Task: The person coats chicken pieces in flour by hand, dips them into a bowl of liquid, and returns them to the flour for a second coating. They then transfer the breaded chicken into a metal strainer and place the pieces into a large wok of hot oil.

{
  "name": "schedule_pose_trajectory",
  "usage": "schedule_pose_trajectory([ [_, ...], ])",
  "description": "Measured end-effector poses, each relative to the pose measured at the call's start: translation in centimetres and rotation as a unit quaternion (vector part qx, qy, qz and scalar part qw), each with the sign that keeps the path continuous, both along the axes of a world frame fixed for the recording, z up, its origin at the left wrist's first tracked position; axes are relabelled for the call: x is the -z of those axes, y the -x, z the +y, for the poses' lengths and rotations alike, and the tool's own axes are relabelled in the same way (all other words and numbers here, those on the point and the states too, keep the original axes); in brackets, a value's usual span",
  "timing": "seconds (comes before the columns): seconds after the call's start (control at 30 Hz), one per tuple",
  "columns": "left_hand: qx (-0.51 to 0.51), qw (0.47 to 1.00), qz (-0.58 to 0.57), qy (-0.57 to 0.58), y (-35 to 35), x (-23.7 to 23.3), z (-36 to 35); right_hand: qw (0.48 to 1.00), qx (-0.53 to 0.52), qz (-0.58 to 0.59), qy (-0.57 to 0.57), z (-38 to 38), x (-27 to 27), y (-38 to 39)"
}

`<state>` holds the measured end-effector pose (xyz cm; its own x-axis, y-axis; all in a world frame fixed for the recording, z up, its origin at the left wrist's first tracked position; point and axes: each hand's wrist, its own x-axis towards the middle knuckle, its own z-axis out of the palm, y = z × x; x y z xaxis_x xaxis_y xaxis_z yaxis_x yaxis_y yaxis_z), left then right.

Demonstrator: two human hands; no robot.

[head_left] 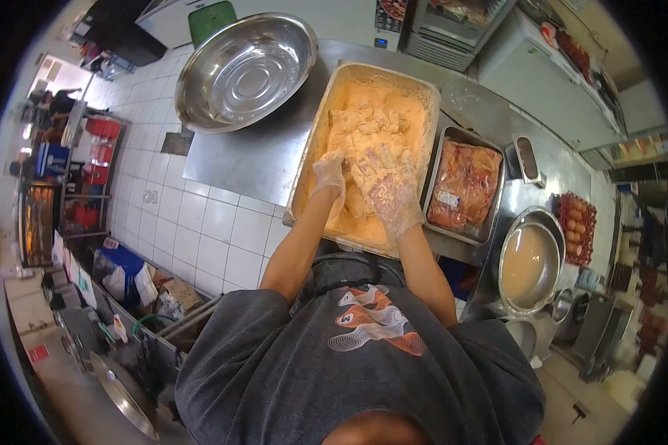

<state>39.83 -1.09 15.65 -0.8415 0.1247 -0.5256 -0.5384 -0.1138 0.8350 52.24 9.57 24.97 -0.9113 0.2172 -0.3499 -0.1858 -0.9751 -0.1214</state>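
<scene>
A deep rectangular metal pan [432, 96] holds orange-tinted flour [408, 85] and several lumpy coated pieces of food [367, 119]. Both my hands are inside it, in clear plastic gloves caked with the flour. At the pan's left side, my left hand [329, 172] is closed, its fingers curled under a crust of flour; what they hold, if anything, is hidden. My right hand [386, 189] lies palm down on the coated pieces in the middle, fingers stretched and apart.
Right of the pan stand a tray of plastic-wrapped raw meat [464, 182], a narrow metal container [527, 159], a bowl of tan liquid [527, 259] and a carton of eggs [575, 226]. A large steel bowl [249, 74] rests at the steel table's [237, 167] left end.
</scene>
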Motion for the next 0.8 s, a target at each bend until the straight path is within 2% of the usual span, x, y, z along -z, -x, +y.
schedule_pose_trajectory([
  [0.1, 0.162, 0.966, -0.12, -0.162, -0.2, -3.0, -3.4, 0.998, 0.05, -0.004, -0.04, -0.8, -0.1, 0.1],
  [0.2, 0.268, 0.931, -0.199, -0.145, -0.5, -3.8, -4.0, 0.995, 0.078, -0.013, -0.064, -2.2, 0.0, 0.4],
  [0.3, 0.287, 0.913, -0.234, -0.17, 1.2, -1.2, -4.5, 0.991, 0.112, -0.061, -0.051, -4.5, -0.3, 1.4],
  [0.4, 0.253, 0.933, -0.234, -0.108, 2.0, 2.3, -3.8, 0.982, 0.168, -0.068, -0.061, -6.9, 0.6, 1.8],
  [0.43, 0.238, 0.923, -0.25, -0.167, 1.5, -0.5, -4.1, 0.978, 0.188, -0.061, -0.07, -7.7, 1.2, 1.6],
  [0.47, 0.224, 0.91, -0.266, -0.225, 0.9, -6.7, -4.6, 0.976, 0.197, -0.062, -0.069, -8.3, 1.6, 1.5],
  [0.5, 0.21, 0.894, -0.28, -0.281, 0.7, -10.1, -4.7, 0.974, 0.207, -0.061, -0.069, -8.6, 1.8, 1.6],
  [0.6, 0.307, 0.913, -0.233, -0.135, 1.4, -4.2, -3.4, 0.967, 0.241, -0.071, -0.046, -9.3, 0.6, 1.6],
  [0.67, 0.314, 0.916, -0.224, -0.108, 1.6, -0.3, -2.6, 0.963, 0.259, -0.067, -0.028, -9.8, 0.2, 1.5],
  [0.7, 0.314, 0.919, -0.218, -0.097, 1.5, 0.4, -2.3, 0.962, 0.266, -0.057, -0.022, -10.0, 0.6, 1.5],
  [0.8, 0.295, 0.938, -0.173, -0.053, 0.7, -3.2, -1.2, 0.959, 0.279, -0.051, -0.027, -10.0, 0.8, 1.8],
])
